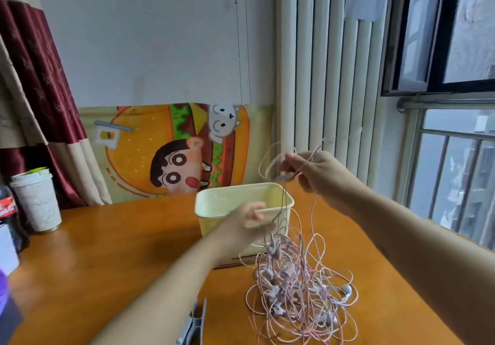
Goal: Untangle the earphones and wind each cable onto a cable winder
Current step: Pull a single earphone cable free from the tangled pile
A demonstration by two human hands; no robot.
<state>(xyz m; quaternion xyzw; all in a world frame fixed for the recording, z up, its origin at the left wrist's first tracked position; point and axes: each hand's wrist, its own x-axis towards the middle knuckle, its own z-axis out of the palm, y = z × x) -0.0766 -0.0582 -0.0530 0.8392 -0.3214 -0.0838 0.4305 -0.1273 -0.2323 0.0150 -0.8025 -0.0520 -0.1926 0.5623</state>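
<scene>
Right hand [318, 175] is up high at the far right, above the rim of the cream bin [214, 212], and its fingers are pinching a few loops of one cable [312, 210], thumb and fingertips closed tight on the strand. That cable is trailing straight down into the heap, so it is looking far from free. Left hand [249, 221] is reaching in lower, just in front of the bin, right among the hanging strands. It is too blurred to call, and I cannot tell whether those fingers are gripping a strand or only brushing it. The earphones [300, 291] themselves are lying in one big pinkish-white knot on the orange table [107, 251], near right of the bin, with buds and loops spilling out on all sides. Nothing in there is looking separated. At the near edge, left of the tangle, a grey plastic piece is poking into view, and I am reading that as a cable winder [197, 320]; it is carrying no cable at all. So the job is looking to be at its very start: one strand is being teased out, no set is showing free, no winding is done, and the whole pile is waiting. Over at the far left a white cup [37, 200] and a cola bottle [10, 218] are standing well apart from the action.
</scene>
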